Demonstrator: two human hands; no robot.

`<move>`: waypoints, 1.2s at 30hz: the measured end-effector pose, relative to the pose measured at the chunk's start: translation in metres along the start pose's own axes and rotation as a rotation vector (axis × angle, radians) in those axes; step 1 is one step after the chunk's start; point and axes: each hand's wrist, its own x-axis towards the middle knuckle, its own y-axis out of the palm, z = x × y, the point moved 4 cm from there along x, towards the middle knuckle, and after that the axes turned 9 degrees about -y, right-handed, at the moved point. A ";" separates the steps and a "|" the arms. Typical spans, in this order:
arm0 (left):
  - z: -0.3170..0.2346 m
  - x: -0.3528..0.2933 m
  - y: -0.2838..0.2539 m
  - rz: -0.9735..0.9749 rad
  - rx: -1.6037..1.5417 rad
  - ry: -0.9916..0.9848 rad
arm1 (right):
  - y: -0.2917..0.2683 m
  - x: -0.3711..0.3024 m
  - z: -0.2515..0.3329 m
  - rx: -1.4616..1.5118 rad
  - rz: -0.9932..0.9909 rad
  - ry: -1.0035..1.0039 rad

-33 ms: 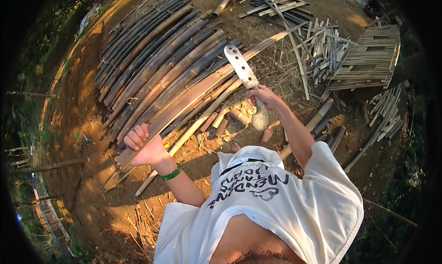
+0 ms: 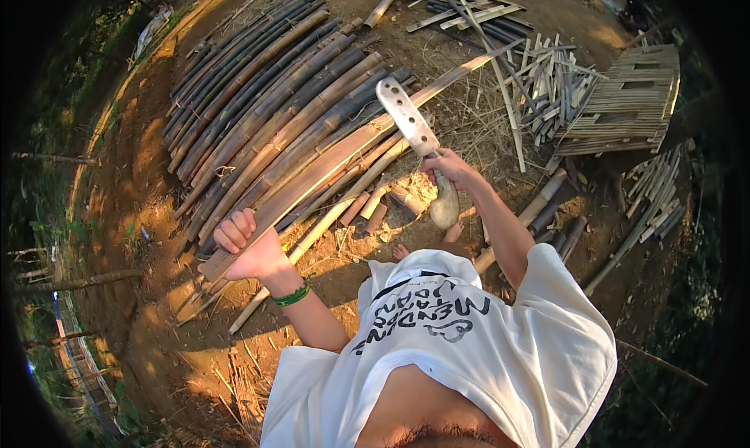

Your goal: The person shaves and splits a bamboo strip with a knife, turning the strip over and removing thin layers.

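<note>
My left hand (image 2: 248,249) is wrapped around the near end of a long split bamboo strip (image 2: 324,165), its brown inner face showing. The strip slants away to the far right. A machete (image 2: 409,120) with a wide, blunt-tipped metal blade and several holes is gripped in my right hand (image 2: 447,169), close to where blade and handle meet. Its thick pale handle end (image 2: 444,207) sticks out below my fist. The blade lies over or against the strip's edge about midway; whether it touches cannot be made out.
Many bamboo poles (image 2: 266,89) lie side by side at the far left. Short bamboo offcuts (image 2: 376,217) lie before my feet. To the right are a heap of thin slats (image 2: 551,89), a slatted bamboo panel (image 2: 625,104) and more poles (image 2: 543,202).
The machete and my right hand have shifted very slightly, the blade tip a little left and toward me. My left hand keeps its hold on the strip.
</note>
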 end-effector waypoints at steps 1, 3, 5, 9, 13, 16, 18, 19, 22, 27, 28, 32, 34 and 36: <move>-0.004 0.002 -0.002 -0.009 -0.047 -0.001 | 0.010 -0.010 0.004 -0.153 0.093 -0.023; -0.014 -0.001 -0.007 -0.039 -0.131 -0.028 | 0.003 -0.016 0.004 -0.082 0.045 0.001; -0.006 0.000 -0.004 -0.185 -0.038 0.032 | -0.024 -0.003 -0.005 -0.004 -0.014 0.034; -0.011 0.002 -0.009 -0.252 0.002 0.078 | 0.016 -0.020 -0.018 -0.103 0.144 0.098; -0.008 0.003 -0.007 -0.254 0.014 0.063 | -0.009 0.000 -0.017 0.214 -0.099 0.091; -0.007 0.010 -0.020 -0.265 -0.009 0.077 | 0.027 -0.022 -0.008 -0.039 0.104 0.051; -0.008 0.005 -0.026 -0.267 0.021 0.033 | 0.039 -0.035 -0.002 -0.181 0.269 -0.008; -0.004 0.006 -0.020 -0.319 0.019 0.054 | 0.028 -0.027 0.002 -0.129 0.227 -0.028; 0.002 0.004 -0.015 -0.418 0.008 0.089 | 0.009 -0.008 -0.018 0.226 -0.154 0.021; 0.004 -0.004 -0.017 -0.459 0.026 0.078 | 0.055 -0.048 -0.012 -0.109 0.166 -0.035; 0.008 -0.001 -0.015 -0.440 0.036 0.075 | 0.043 -0.038 -0.015 -0.035 0.083 -0.022; 0.009 0.000 -0.008 -0.256 -0.036 0.045 | 0.023 -0.025 -0.020 0.006 -0.091 0.015; -0.012 0.004 -0.010 -0.136 -0.050 0.058 | 0.034 -0.046 0.000 -0.081 -0.034 0.041; -0.019 0.003 -0.005 -0.025 -0.005 0.027 | 0.011 -0.047 -0.001 -0.099 -0.009 0.043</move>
